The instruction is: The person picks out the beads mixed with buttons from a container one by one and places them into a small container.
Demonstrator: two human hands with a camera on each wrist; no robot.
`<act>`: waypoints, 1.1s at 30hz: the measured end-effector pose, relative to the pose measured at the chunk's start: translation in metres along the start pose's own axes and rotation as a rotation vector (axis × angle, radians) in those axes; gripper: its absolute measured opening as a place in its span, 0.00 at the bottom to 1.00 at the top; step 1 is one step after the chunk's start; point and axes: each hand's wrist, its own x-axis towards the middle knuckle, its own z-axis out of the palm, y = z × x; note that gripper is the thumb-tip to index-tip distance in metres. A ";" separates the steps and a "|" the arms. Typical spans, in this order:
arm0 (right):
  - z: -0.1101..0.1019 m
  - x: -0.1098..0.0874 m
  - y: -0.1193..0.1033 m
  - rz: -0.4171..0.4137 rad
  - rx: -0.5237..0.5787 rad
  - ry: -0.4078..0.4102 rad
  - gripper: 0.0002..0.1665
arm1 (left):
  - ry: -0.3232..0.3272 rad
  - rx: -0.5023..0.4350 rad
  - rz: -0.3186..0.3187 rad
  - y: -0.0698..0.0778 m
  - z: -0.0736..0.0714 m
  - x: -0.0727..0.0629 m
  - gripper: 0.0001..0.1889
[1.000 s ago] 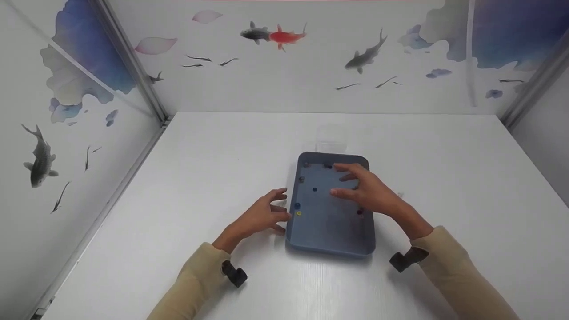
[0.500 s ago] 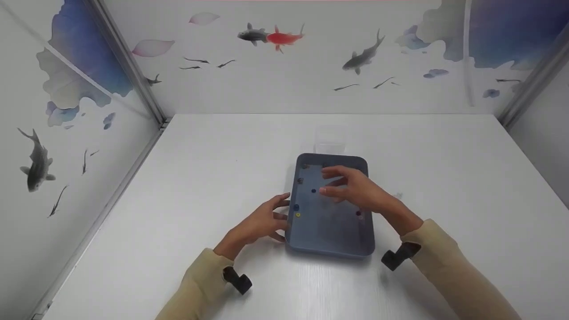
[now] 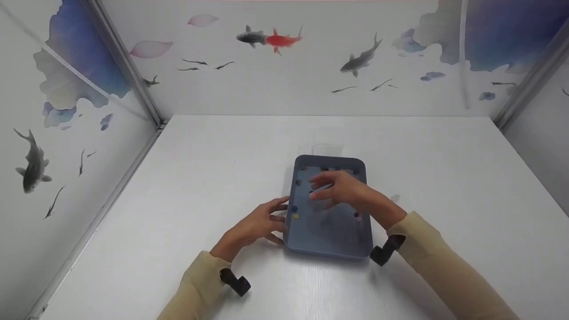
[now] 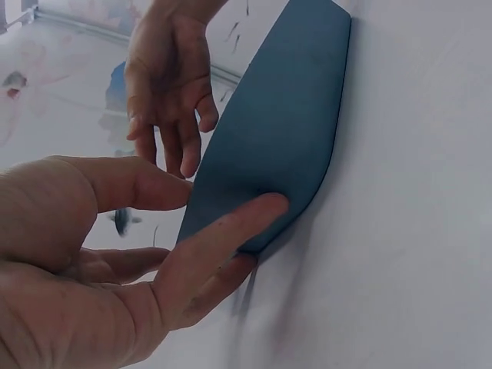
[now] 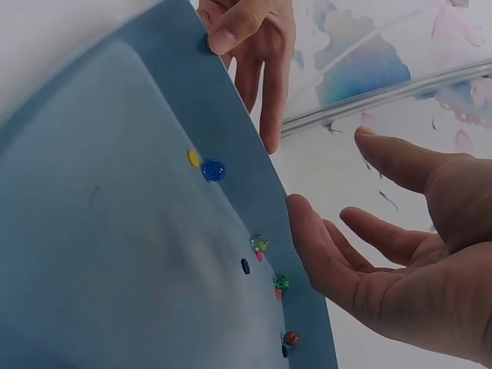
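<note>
Blue-grey plastic tray (image 3: 331, 242) flat on the white table (image 3: 178, 186), near the middle, long side running away from the person. Left hand (image 3: 258, 224) against the tray's left outer wall, fingers fairly straight and spread, fingertips touching the wall near the close left corner; nothing gripped. In the left wrist view, same left hand (image 4: 100, 254) with a fingertip laid on the tray's (image 4: 277, 131) outer wall and thumb stretched toward the rim, no curl round anything.

Right hand (image 3: 342, 191) above the tray's far half, palm down, fingers loosely extended toward the left wall, holding nothing; whether touching the floor of the tray, cannot tell. In the right wrist view, right hand (image 5: 400, 254) open with fingers apart, just beside the tray's (image 5: 92, 254) rim.

Small coloured beads scattered inside: a blue bead (image 5: 214, 171) and a yellow bead (image 5: 194, 157) side by side by the left wall, just across the wall from the left hand (image 5: 250, 46); a green bead (image 5: 260, 244), another green one (image 5: 281, 283) and a red bead (image 5: 290, 337) further along the same wall, nearest the right fingers. Clear plastic box (image 3: 329, 135) just beyond the tray's far end, well apart from both hands.
</note>
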 end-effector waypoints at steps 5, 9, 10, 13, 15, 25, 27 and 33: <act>0.006 0.006 -0.002 0.022 -0.001 -0.004 0.35 | -0.011 -0.016 -0.005 0.000 -0.001 0.000 0.44; 0.009 0.011 -0.004 0.014 -0.012 -0.010 0.35 | -0.014 -0.015 -0.004 -0.001 -0.002 0.000 0.43; 0.010 0.012 -0.003 0.013 -0.016 -0.014 0.35 | -0.015 -0.014 -0.001 -0.001 -0.003 0.000 0.43; 0.013 0.015 -0.002 0.022 -0.020 -0.029 0.35 | -0.025 -0.021 0.004 -0.001 -0.003 -0.001 0.43; 0.015 0.017 0.000 0.038 -0.021 -0.037 0.36 | -0.033 -0.029 0.010 -0.001 -0.003 -0.001 0.43; 0.023 0.024 0.005 0.127 -0.069 -0.038 0.33 | -0.035 -0.025 0.009 -0.001 -0.003 -0.001 0.43; 0.023 0.027 0.006 0.145 -0.084 -0.038 0.32 | -0.035 -0.027 0.010 -0.001 -0.004 -0.001 0.43; 0.024 0.034 0.010 0.162 -0.077 -0.046 0.27 | -0.031 -0.021 0.010 -0.002 -0.004 0.000 0.42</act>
